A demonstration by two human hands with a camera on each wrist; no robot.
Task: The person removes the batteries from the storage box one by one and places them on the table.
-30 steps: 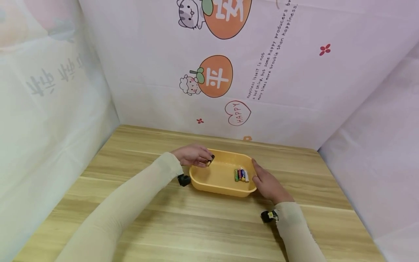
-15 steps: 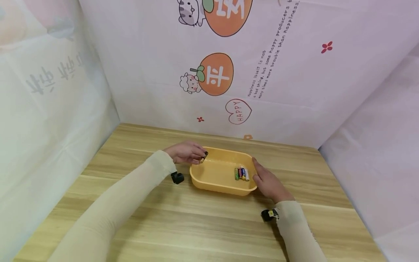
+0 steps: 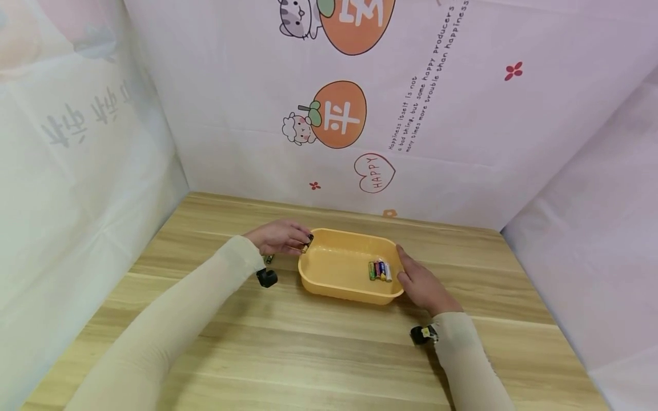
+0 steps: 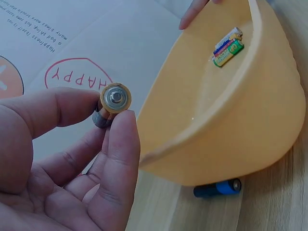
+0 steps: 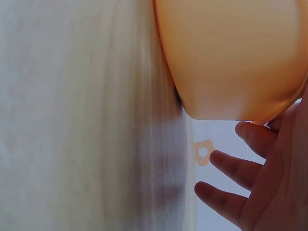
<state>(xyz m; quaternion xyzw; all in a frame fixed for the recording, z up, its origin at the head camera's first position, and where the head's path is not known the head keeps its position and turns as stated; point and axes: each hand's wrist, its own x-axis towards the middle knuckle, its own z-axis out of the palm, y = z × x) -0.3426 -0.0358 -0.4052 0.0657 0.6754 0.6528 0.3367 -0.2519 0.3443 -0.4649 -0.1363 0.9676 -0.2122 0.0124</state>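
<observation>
My left hand (image 3: pixel 280 237) pinches a black and gold battery (image 4: pixel 115 98) between thumb and fingertips, by the left end of a yellow plastic tray (image 3: pixel 349 294). Its metal terminal faces the left wrist camera. My right hand (image 3: pixel 421 285) holds the tray's right end, thumb over the rim. In the right wrist view, several of its fingers (image 5: pixel 236 168) stick out straight, apart from the tray. Several coloured batteries (image 3: pixel 380 270) lie side by side inside, near the right end.
A blue and black battery (image 4: pixel 217 188) lies on the wooden table (image 3: pixel 319 354) beside the tray. In the head view, a dark battery (image 3: pixel 269 259) shows below the left wrist; whether it is the same one, I cannot tell. Printed cloth (image 3: pixel 447 188) walls the back and sides.
My left hand has moved left with the battery, from over the tray to its left end. A dark battery on the table has come into sight. The right hand stays on the tray.
</observation>
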